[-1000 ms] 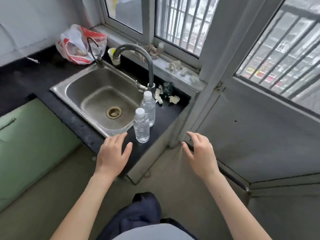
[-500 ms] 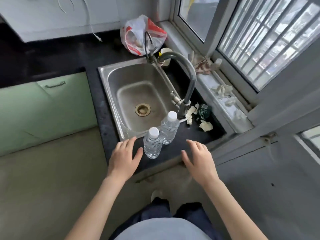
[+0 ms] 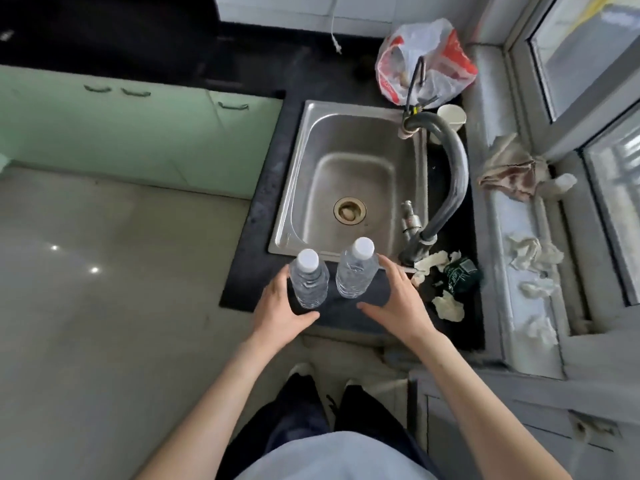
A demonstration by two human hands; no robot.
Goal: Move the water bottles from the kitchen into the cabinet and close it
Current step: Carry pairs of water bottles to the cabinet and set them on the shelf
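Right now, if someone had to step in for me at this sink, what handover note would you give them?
Left hand: open, cupped around the left bottle, not clearly gripping.
Right hand: open beside the right bottle, apart from it.
Both bottles stand upright, capped, on the dark counter in front of the sink.
Done: nothing moved yet.
Left: grasp both bottles, carry them to the cabinet, put them in, close the door. The green cabinets are all shut.
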